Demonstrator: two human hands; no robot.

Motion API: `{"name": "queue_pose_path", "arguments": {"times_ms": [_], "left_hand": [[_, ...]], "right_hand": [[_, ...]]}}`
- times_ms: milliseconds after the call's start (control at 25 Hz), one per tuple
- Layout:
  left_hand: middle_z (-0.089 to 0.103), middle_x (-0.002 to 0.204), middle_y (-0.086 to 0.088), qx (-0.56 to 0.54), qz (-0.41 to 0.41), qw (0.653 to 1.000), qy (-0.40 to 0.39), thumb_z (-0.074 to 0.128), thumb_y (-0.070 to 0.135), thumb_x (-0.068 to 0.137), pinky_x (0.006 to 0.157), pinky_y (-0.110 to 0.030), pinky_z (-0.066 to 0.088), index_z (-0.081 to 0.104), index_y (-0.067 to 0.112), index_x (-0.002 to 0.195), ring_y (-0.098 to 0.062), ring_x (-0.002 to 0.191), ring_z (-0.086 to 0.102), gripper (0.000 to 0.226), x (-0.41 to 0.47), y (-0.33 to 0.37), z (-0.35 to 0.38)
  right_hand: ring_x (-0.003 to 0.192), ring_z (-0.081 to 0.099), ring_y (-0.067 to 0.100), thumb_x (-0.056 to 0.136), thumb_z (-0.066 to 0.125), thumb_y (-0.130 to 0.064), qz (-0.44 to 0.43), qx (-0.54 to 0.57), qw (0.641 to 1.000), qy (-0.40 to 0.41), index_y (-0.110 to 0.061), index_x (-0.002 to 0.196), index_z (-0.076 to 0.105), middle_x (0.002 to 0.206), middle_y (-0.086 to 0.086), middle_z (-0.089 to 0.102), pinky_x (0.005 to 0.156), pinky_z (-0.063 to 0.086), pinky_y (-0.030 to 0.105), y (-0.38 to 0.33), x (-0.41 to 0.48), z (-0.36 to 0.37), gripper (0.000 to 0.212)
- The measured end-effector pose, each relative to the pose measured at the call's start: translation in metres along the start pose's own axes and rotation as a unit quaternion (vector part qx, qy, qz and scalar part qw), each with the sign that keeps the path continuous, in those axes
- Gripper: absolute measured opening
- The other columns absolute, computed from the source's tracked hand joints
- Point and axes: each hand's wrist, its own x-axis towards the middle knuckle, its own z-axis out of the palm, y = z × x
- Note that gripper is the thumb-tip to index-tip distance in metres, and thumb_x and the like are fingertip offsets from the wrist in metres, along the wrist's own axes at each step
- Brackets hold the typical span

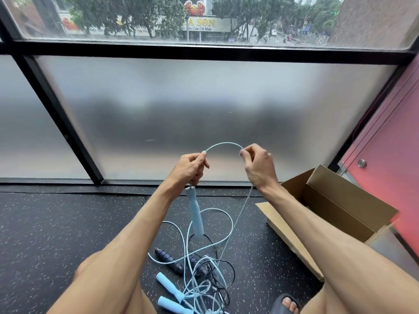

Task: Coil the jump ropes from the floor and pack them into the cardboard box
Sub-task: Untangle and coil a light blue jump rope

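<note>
Cardboard box [340, 196] stands open on the floor [68, 223] at right, its inside partly hidden by the right forearm [317, 216]. Left hand [192, 167] and right hand [258, 165] each pinch the pale blue jump rope [224, 143], which arches between them. The other ropes [169, 284] lie tangled below.

The cardboard box [335, 207] at right gapes open, mouth unblocked, one flap [283, 234] flat on the floor [68, 234] before it. A tangle of ropes [204, 275] crowds the floor at centre, a blue rope [226, 143] rising from it; open floor spreads left
</note>
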Motion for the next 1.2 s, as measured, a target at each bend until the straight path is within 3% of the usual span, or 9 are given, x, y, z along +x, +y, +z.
{"name": "queue_pose_path", "arguments": {"times_ms": [80,200,480,680,800,880,1000,1120,1200], "left_hand": [[0.026,0.048,0.007,0.014,-0.017,1.0,0.003,0.05,0.036,0.102,0.043,-0.017,0.018,0.056,0.011,0.071,-0.01,0.042,0.02,0.04,0.0,-0.001,-0.001],[0.026,0.048,0.006,0.021,-0.034,0.999,-0.01,0.052,0.038,0.101,0.042,-0.017,0.018,0.057,0.011,0.07,-0.009,0.041,0.02,0.041,-0.002,-0.002,0.0],[0.022,0.051,0.005,-0.03,-0.075,0.99,-0.116,0.047,0.034,0.103,0.047,-0.026,0.01,0.056,0.012,0.072,-0.01,0.045,0.017,0.039,-0.01,0.003,-0.003],[0.03,0.061,0.001,-0.242,-0.037,0.959,-0.145,0.042,0.015,0.099,0.053,-0.027,0.016,0.063,0.006,0.101,-0.012,0.049,0.023,0.023,-0.012,0.019,0.001],[0.058,0.071,-0.006,-0.287,0.02,0.95,-0.122,0.04,0.012,0.101,0.057,-0.025,0.043,0.062,0.0,0.111,-0.018,0.057,0.054,0.027,-0.013,0.02,0.004],[0.072,0.089,-0.014,-0.328,0.053,0.94,-0.083,0.042,0.013,0.101,0.074,-0.032,0.057,0.063,-0.001,0.107,-0.027,0.08,0.071,0.026,-0.01,0.021,0.006],[0.068,0.112,-0.028,-0.38,0.098,0.92,-0.015,0.042,0.014,0.103,0.092,-0.041,0.055,0.062,-0.003,0.102,-0.04,0.107,0.067,0.026,-0.004,0.019,0.002],[0.064,0.116,-0.032,-0.384,0.128,0.911,0.082,0.048,0.012,0.102,0.096,-0.046,0.053,0.063,-0.007,0.103,-0.045,0.111,0.064,0.024,0.001,0.01,-0.004],[0.066,0.112,-0.033,-0.362,0.134,0.909,0.156,0.051,0.01,0.101,0.096,-0.048,0.054,0.062,-0.007,0.101,-0.044,0.106,0.066,0.02,0.007,0.005,-0.006]], "right_hand": [[0.055,0.051,0.01,0.096,0.061,-0.025,-0.083,-0.025,0.991,0.106,-0.013,0.085,0.064,0.063,-0.006,0.058,0.057,0.041,0.027,-0.01,0.005,-0.012,0.016],[0.057,0.048,0.003,0.096,0.063,-0.022,-0.128,-0.005,0.982,0.14,-0.012,0.093,0.06,0.066,-0.014,0.051,0.058,0.038,0.018,-0.018,0.004,-0.013,0.011],[0.064,0.055,0.019,0.097,0.06,-0.025,-0.036,-0.027,0.992,0.122,-0.01,0.093,0.054,0.071,-0.003,0.058,0.06,0.039,0.03,0.006,0.004,-0.007,0.016],[0.068,0.058,0.027,0.099,0.057,-0.029,0.085,-0.049,0.995,0.017,-0.008,0.094,0.05,0.07,0.001,0.058,0.062,0.045,0.035,0.016,0.003,-0.003,0.022],[0.063,0.067,0.029,0.1,0.054,-0.029,0.132,-0.031,0.987,-0.082,-0.011,0.092,0.047,0.07,0.009,0.066,0.064,0.056,0.045,0.018,-0.001,0.004,0.021],[0.058,0.068,0.027,0.102,0.051,-0.023,0.174,0.016,0.967,-0.186,-0.009,0.094,0.044,0.069,0.013,0.069,0.063,0.057,0.045,0.013,-0.007,0.008,0.017],[0.061,0.069,0.023,0.104,0.046,-0.019,0.175,-0.002,0.923,-0.342,-0.006,0.098,0.044,0.076,0.015,0.072,0.059,0.055,0.04,0.004,-0.02,0.011,0.014],[0.065,0.07,0.026,0.103,0.048,-0.016,0.149,0.002,0.901,-0.408,-0.006,0.099,0.046,0.078,0.017,0.071,0.065,0.059,0.045,0.001,-0.03,0.013,0.011],[0.06,0.065,0.025,0.102,0.05,-0.016,0.114,0.016,0.901,-0.419,-0.006,0.098,0.05,0.073,0.014,0.066,0.059,0.058,0.041,-0.005,-0.033,0.013,0.011]]}}
